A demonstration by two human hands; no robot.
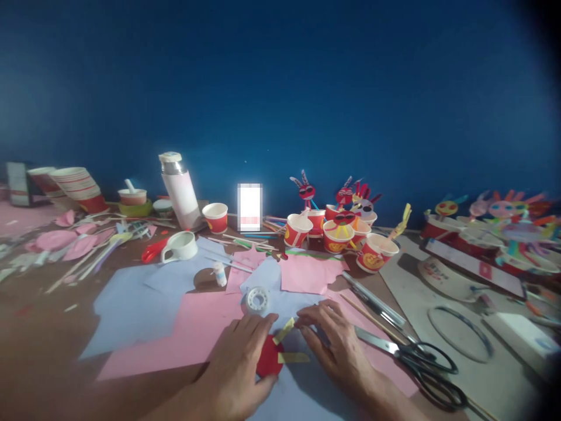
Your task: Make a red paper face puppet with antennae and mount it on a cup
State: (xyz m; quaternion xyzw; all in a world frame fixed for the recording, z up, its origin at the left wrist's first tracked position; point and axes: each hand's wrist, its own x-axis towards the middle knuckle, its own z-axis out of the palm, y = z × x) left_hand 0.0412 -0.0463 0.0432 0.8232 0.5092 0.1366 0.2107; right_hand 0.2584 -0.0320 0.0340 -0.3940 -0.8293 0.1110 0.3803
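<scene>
On the blue paper lies a red paper circle, with two yellow paper strips sticking out from its right side. My left hand curves over the circle's left part and holds it between thumb and fingers. The upper yellow strip slants up to the right, and my right hand has its fingertips closed at its far end. The lower yellow strip points right, touched by neither hand. A roll of clear tape sits just beyond my hands. Black-handled scissors lie right of my right hand.
Pink paper spreads under the blue sheets. Behind stand a thermos, a white mug, a small bottle and a paper cup. Cups with paper figures stand at back right; a phone leans farther right.
</scene>
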